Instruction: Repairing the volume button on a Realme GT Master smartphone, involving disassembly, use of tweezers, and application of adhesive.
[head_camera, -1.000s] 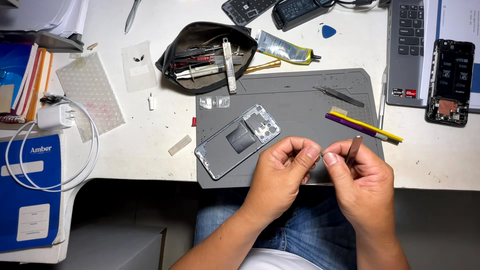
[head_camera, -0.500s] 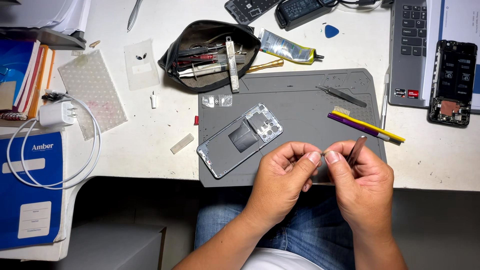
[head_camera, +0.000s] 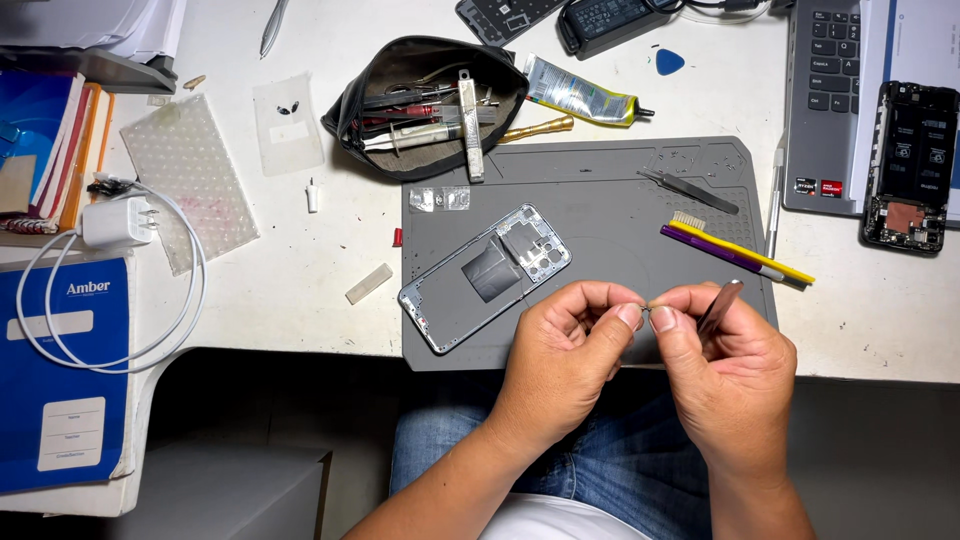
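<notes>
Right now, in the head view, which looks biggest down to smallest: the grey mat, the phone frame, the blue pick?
1. Grey mat
2. Phone frame, lying on the mat
3. Blue pick, clearly smallest

Open grey mat (head_camera: 620, 215) is left between the phone frame (head_camera: 486, 276) on the left and the tweezers (head_camera: 690, 191) and brushes (head_camera: 738, 252) on the right. The far edge is blocked by an open tool pouch (head_camera: 425, 105) and a glue tube (head_camera: 578, 92). Bare white table (head_camera: 300, 270) is found left of the mat.
</notes>
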